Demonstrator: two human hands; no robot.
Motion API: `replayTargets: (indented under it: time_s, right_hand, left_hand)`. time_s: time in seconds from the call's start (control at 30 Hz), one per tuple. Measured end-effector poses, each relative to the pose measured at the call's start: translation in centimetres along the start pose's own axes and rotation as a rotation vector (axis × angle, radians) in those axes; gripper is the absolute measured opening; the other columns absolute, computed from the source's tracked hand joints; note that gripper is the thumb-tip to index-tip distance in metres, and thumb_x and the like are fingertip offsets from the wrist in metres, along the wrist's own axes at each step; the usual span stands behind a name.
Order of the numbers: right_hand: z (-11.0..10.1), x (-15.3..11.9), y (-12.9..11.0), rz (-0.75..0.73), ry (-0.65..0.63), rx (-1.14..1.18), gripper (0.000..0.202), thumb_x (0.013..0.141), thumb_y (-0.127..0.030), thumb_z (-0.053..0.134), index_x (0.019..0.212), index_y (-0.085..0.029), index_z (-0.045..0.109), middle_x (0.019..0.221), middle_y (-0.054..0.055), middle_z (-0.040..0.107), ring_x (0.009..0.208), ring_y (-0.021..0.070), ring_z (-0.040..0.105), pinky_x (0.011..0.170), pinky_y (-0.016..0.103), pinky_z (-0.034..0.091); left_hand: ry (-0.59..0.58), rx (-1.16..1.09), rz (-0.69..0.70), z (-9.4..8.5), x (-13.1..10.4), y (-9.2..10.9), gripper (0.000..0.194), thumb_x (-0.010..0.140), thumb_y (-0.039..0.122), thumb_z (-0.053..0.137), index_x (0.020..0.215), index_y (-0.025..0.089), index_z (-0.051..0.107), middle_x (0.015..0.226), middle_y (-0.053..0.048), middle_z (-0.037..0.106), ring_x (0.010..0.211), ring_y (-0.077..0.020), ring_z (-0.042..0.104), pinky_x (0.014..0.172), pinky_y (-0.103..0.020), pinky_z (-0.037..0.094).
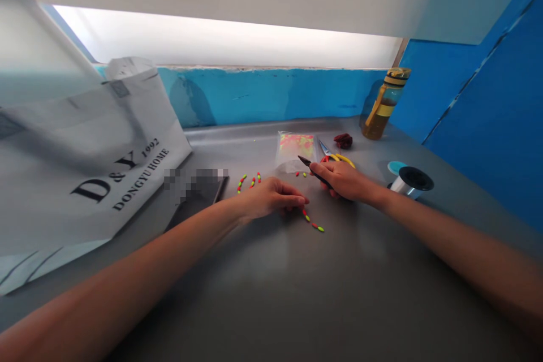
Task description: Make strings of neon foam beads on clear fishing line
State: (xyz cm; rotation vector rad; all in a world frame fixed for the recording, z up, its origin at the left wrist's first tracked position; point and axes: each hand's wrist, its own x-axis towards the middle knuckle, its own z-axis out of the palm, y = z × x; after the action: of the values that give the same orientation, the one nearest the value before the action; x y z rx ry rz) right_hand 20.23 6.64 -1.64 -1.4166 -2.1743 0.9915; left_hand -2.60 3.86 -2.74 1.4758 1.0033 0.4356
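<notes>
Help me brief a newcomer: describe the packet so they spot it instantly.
On the grey table, toward the turquoise wall, find the scissors. Just left lies the translucent packet, red and yellow inside; the beads nearby lie outside it.

The beads point(307, 218) alternate red and yellow-green; the tool point(304, 160) is black. The bag point(91, 136) is white with black lettering point(139, 179), the tabletop point(254, 283) grey, the wall point(254, 96) blue.

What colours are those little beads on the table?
The beads are red and yellow-green, seen in the head view.

The beads point(321, 229) look smooth plastic, the tabletop point(254, 294) satiny, scissor blades point(324, 148) metal.
</notes>
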Motion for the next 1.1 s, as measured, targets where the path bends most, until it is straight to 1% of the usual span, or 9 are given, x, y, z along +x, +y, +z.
replayTargets:
  time_s: [0.43,0.57,0.63,0.7,0.77,0.8,0.9,1.0,1.1]
  right_hand:
    - [0.0,0.0,-0.1,-0.022,-0.051,0.01,0.062,0.092,-0.074,0.034,0.074,-0.017,0.054,0.065,0.001,0.06,0.047,0.0107,0.052,0.05,0.025,0.037]
    - [0.1,0.1,0.3,-0.02,-0.067,0.044,0.063,0.092,-0.074,0.033,0.076,-0.017,0.054,0.066,0.001,0.06,0.047,0.0103,0.053,0.048,0.024,0.038]
    - [0.1,0.2,0.4,-0.026,-0.07,0.049,0.063,0.092,-0.074,0.033,0.077,-0.017,0.055,0.067,0.0,0.061,0.047,0.0102,0.052,0.048,0.024,0.038]
    - [0.1,0.3,0.5,-0.028,-0.066,0.056,0.063,0.091,-0.075,0.034,0.079,-0.017,0.057,0.068,0.001,0.061,0.047,0.0099,0.052,0.048,0.024,0.038]
    - [0.2,0.4,0.6,-0.028,-0.063,0.071,0.064,0.091,-0.075,0.034,0.079,-0.017,0.057,0.068,0.001,0.062,0.047,0.0096,0.052,0.048,0.024,0.038]
    - [0.2,0.4,0.6,-0.028,-0.063,0.077,0.064,0.091,-0.076,0.034,0.078,-0.017,0.056,0.068,0.001,0.061,0.047,0.0095,0.052,0.047,0.024,0.038]
    - [0.2,0.5,0.7,-0.032,-0.071,0.081,0.065,0.09,-0.076,0.034,0.074,-0.017,0.054,0.065,0.0,0.059,0.046,0.0094,0.052,0.047,0.023,0.038]
    - [0.3,0.5,0.6,-0.029,-0.069,0.077,0.065,0.09,-0.077,0.032,0.073,-0.017,0.052,0.064,0.0,0.058,0.046,0.0093,0.052,0.046,0.023,0.037]
    - [0.2,0.4,0.3,-0.025,-0.072,0.073,0.065,0.09,-0.077,0.032,0.074,-0.017,0.053,0.065,0.001,0.059,0.046,0.009,0.051,0.046,0.023,0.038]
  left_hand:
    - [-0.061,0.164,0.111,0.1,0.0,-0.5,0.034,0.081,0.051,0.066,0.087,0.021,0.079,0.07,-0.002,0.065,0.066,-0.0156,0.053,0.061,-0.027,0.036]
    - [-0.061,0.135,0.098,-0.3,-0.2,-0.5,0.031,0.082,0.04,0.066,0.105,0.022,0.076,0.087,-0.004,0.071,0.075,-0.0175,0.06,0.07,-0.029,0.044]
    - [0.035,0.169,0.103,-0.3,-0.2,-0.7,0.03,0.084,0.032,0.062,0.11,0.022,0.073,0.095,-0.006,0.072,0.076,-0.0185,0.062,0.072,-0.032,0.048]
    - [0.247,0.351,0.174,-0.2,0.1,-1.2,0.025,0.086,0.025,0.056,0.104,0.021,0.073,0.095,-0.007,0.072,0.078,-0.0205,0.063,0.075,-0.035,0.049]
    - [0.461,0.582,0.319,0.1,0.4,-1.8,0.027,0.089,0.021,0.051,0.106,0.024,0.072,0.109,-0.009,0.07,0.096,-0.0245,0.063,0.09,-0.042,0.047]
    - [0.493,0.684,0.397,0.3,0.6,-2.0,0.029,0.091,0.02,0.05,0.112,0.024,0.07,0.118,-0.01,0.068,0.108,-0.0268,0.06,0.098,-0.046,0.044]
    - [0.439,0.87,0.508,0.8,1.0,-2.6,0.039,0.095,0.025,0.048,0.132,0.022,0.059,0.138,-0.013,0.059,0.131,-0.0299,0.048,0.112,-0.051,0.033]
    - [0.376,0.95,0.47,0.9,1.2,-2.7,0.048,0.097,0.033,0.045,0.141,0.014,0.05,0.149,-0.017,0.049,0.142,-0.0324,0.036,0.118,-0.051,0.024]
    - [0.337,0.984,0.415,0.7,1.3,-2.7,0.052,0.098,0.038,0.042,0.144,0.013,0.048,0.152,-0.016,0.046,0.145,-0.0335,0.03,0.119,-0.052,0.021]
